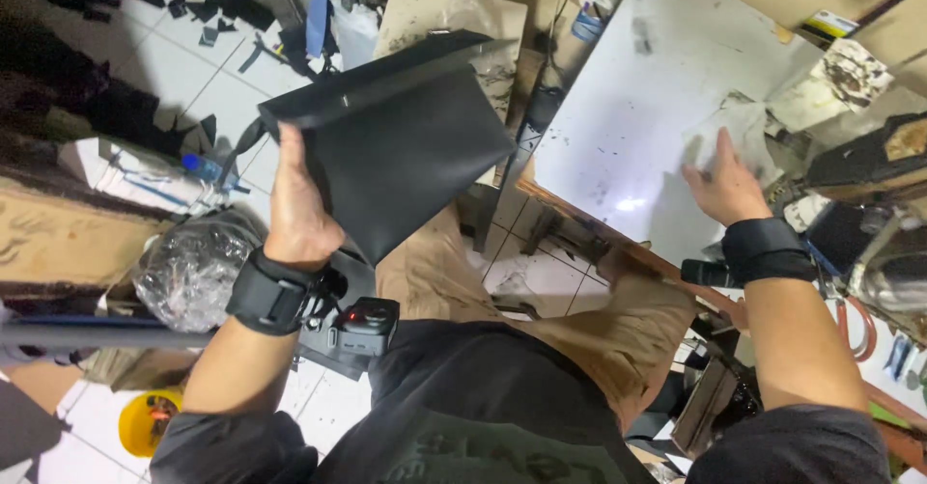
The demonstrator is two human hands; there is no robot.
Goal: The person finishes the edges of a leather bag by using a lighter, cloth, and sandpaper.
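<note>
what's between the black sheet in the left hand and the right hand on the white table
In the head view: the table's bare white surface and wooden edge; below, tiled floor.

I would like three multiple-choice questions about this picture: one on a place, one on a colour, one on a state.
1. Where does the right hand rest?
A. on the crumpled paper on the white table
B. on the floor tiles
C. on the plastic bag

2. What colour is the folded sheet in the left hand?
A. white
B. black
C. yellow

3. How is the folded sheet?
A. lying flat on the table
B. rolled up on the floor
C. held up in the air

Answers: 1 A, the fingers lie on the crumpled paper on the white table. 2 B, the sheet is plainly black. 3 C, the left hand grips its edge above the floor.
</note>
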